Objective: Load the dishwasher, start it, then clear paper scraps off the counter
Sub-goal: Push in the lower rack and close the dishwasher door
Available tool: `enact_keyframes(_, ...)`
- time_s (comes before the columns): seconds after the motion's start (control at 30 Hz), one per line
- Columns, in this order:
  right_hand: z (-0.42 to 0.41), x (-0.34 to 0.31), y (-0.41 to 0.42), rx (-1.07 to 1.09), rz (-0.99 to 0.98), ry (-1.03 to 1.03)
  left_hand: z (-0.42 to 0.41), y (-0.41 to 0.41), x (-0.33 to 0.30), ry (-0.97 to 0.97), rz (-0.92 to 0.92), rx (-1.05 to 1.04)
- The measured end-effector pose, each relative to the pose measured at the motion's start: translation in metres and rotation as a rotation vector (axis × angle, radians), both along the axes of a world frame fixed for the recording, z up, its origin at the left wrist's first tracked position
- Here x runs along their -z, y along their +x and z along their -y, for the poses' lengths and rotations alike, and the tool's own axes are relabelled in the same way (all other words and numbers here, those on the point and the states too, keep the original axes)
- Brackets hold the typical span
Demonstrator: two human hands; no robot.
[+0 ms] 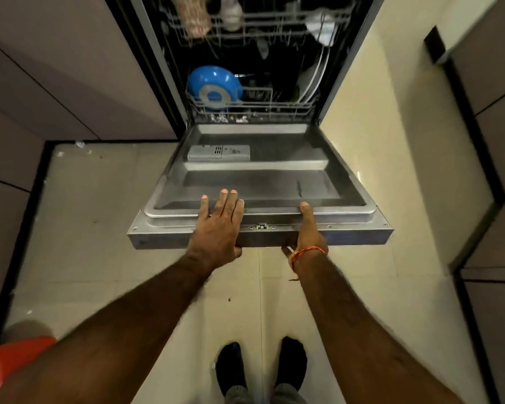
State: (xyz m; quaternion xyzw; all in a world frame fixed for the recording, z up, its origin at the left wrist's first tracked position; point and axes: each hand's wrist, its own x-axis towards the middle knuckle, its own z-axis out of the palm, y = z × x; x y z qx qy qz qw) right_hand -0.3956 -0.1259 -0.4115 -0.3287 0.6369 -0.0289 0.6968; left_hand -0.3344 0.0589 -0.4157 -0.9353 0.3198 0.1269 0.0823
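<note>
Hands: left hand (pixel 216 225) lies flat, fingers straight, on the front edge of the dishwasher door (pixel 260 182); right hand (pixel 305 228) grips that same edge, thumb on top, fingers under.
Door: folded down, nearly level, over the floor.
Racks: loaded, with a blue bowl (pixel 215 87) in the lower rack (pixel 292 107) and pale items up top, blurred.
Done: loading looks finished, I'd say.
Left: shut the door, start it, then the paper scraps; the counter is out of view.
</note>
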Motion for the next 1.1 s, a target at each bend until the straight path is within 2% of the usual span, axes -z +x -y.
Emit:
enact_keyframes(0.07,0.000,-0.027,0.013,0.027,0.067,-0.058,0.003,0.026,-0.035,-0.013,0.003,0.000)
enact_keyframes(0.1,0.000,-0.039,0.017,0.015,0.069,-0.169,0.005,0.040,-0.051,-0.020,0.009,0.004)
enact_keyframes(0.13,0.002,-0.051,0.023,-0.033,0.031,-0.374,0.007,0.056,-0.070,-0.036,0.023,0.011)
enact_keyframes(0.2,0.012,-0.073,0.033,-0.180,0.005,-0.983,0.013,0.088,-0.106,-0.065,0.070,0.030)
enact_keyframes(0.27,0.026,-0.095,0.052,-0.477,0.129,-1.509,0.022,0.120,-0.138,-0.114,0.153,0.055)
enact_keyframes(0.37,0.053,-0.118,0.119,-1.090,0.178,-1.809,0.033,0.178,-0.182,-0.250,0.204,0.055)
enact_keyframes(0.43,0.068,-0.133,0.167,-1.257,0.132,-1.963,0.040,0.216,-0.205,-0.339,0.192,0.031)
enact_keyframes(0.53,0.088,-0.162,0.227,-1.199,0.121,-2.093,0.051,0.264,-0.225,-0.451,0.258,-0.112)
enact_keyframes(0.63,0.103,-0.193,0.281,-1.194,0.127,-2.259,0.061,0.304,-0.237,-0.392,0.470,-0.127)
enact_keyframes(0.7,0.115,-0.217,0.326,-1.249,0.118,-2.237,0.069,0.342,-0.253,-0.358,0.524,-0.091)
enact_keyframes(0.8,0.137,-0.254,0.399,-1.472,-0.005,-2.047,0.092,0.403,-0.275,-0.300,0.442,-0.085)
enact_keyframes(0.87,0.148,-0.263,0.436,-1.583,-0.020,-1.980,0.108,0.432,-0.279,-0.274,0.360,-0.086)
enact_keyframes(1.0,0.160,-0.270,0.448,-1.632,0.062,-2.069,0.112,0.440,-0.286,-0.276,0.323,-0.069)
enact_keyframes(1.1,0.158,-0.278,0.444,-1.676,0.034,-2.073,0.115,0.436,-0.292,-0.259,0.310,-0.085)
